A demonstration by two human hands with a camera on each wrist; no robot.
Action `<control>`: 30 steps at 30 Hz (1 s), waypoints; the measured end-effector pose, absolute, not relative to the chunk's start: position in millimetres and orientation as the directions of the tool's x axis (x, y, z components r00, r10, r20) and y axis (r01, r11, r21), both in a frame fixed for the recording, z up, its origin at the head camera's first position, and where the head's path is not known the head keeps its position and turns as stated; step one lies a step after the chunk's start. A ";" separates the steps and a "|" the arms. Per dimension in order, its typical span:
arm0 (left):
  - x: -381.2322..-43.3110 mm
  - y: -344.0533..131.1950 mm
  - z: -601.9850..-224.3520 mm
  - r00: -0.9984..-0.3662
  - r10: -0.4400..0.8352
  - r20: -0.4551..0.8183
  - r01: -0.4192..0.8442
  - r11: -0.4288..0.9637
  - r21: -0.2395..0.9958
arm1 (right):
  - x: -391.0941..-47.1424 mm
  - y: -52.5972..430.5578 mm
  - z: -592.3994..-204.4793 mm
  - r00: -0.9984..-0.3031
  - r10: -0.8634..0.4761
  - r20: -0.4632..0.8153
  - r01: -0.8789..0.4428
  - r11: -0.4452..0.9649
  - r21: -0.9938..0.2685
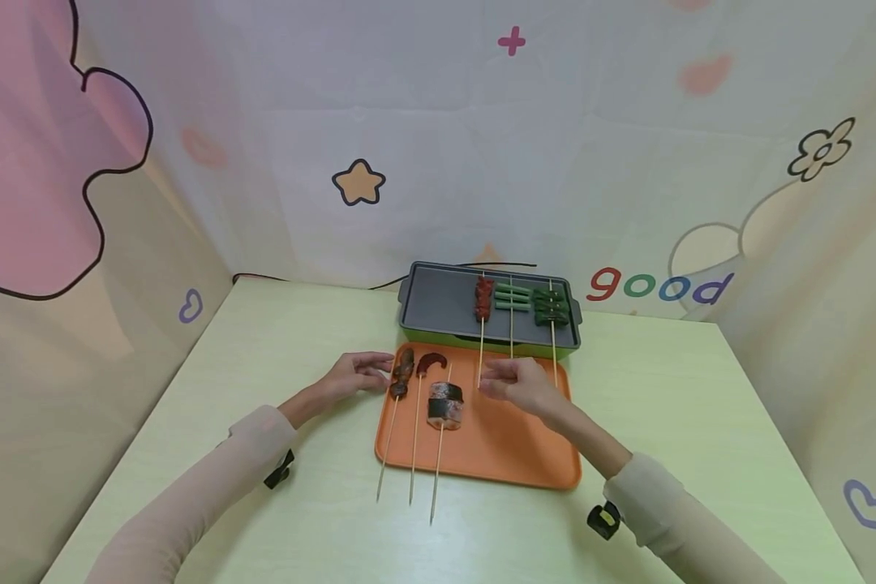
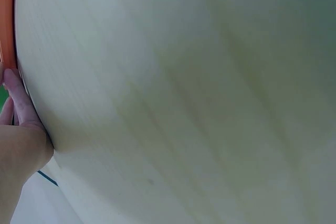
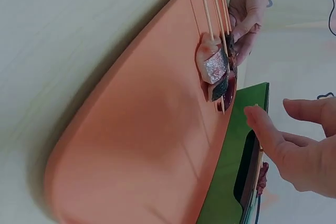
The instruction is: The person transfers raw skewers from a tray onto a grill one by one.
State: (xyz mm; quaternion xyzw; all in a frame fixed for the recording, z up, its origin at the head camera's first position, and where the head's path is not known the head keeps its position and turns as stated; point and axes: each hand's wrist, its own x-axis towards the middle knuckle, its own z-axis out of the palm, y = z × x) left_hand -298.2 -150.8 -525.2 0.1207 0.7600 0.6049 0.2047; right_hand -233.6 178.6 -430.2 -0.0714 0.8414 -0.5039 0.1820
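The step in hand is judged to be the setting of the red skewer (image 1: 484,300) on the grill (image 1: 438,304). For good work, its stick should lie parallel with its neighbours, and the right hand (image 1: 520,383) should draw back without brushing the stick. In the right wrist view that hand's grip stands apart, thumb and forefinger separated; contact with the stick cannot be confirmed. The left hand (image 1: 354,375) lies at the left edge of the orange tray (image 1: 526,446), fingers extended and clamped on nothing visible; light pressure there should steady the tray on the worktop (image 1: 299,341).

The red skewer carries lumpy red pieces on a thin pale stick. Its food rests on the dark plate, left of the green stalk skewer (image 1: 512,297); its stick overhangs the tray. The tray bears a brown skewer (image 1: 403,373), a curled dark-red skewer (image 1: 431,362) and a dark-banded pale skewer (image 1: 445,410).
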 end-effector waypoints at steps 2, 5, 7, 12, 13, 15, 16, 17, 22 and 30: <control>-297.8 -151.7 -525.3 -0.888 0.427 -0.172 -0.072 0.240 0.968 | -228.0 183.1 -431.2 -0.912 -0.346 -0.219 0.040 0.456 -0.889; -297.2 -151.9 -525.6 -0.888 0.428 -0.169 -0.068 0.240 0.968 | -217.3 193.3 -433.0 -0.883 -0.428 -0.193 0.013 0.388 -0.922; -296.8 -151.9 -526.3 -0.887 0.433 -0.162 -0.062 0.237 0.970 | -209.7 204.1 -434.7 -0.850 -0.497 -0.175 -0.019 0.362 -0.932; -296.4 -151.8 -527.6 -0.878 0.456 -0.146 -0.045 0.225 0.973 | -197.5 250.1 -441.9 -0.704 -0.668 -0.240 -0.091 0.420 -0.903; -296.5 -152.2 -527.5 -0.878 0.456 -0.147 -0.045 0.228 0.973 | -197.4 260.8 -443.8 -0.678 -0.687 -0.261 -0.097 0.436 -0.895; -296.8 -153.2 -526.1 -0.881 0.446 -0.157 -0.052 0.238 0.970 | -199.2 281.5 -447.7 -0.649 -0.704 -0.290 -0.101 0.457 -0.884; -297.2 -153.8 -525.6 -0.883 0.440 -0.162 -0.056 0.244 0.968 | -201.2 291.2 -449.8 -0.647 -0.702 -0.296 -0.094 0.459 -0.883; -297.5 -154.3 -524.6 -0.886 0.433 -0.165 -0.057 0.250 0.967 | -203.8 300.4 -452.5 -0.657 -0.692 -0.299 -0.080 0.458 -0.885; -298.8 -154.2 -522.8 -0.882 0.449 -0.143 -0.038 0.235 0.971 | -217.0 340.8 -469.2 -0.770 -0.570 -0.289 0.001 0.450 -0.893; -298.8 -152.7 -525.4 -0.883 0.444 -0.152 -0.049 0.236 0.971 | -230.1 359.1 -501.0 -0.919 -0.343 -0.193 0.042 0.404 -0.914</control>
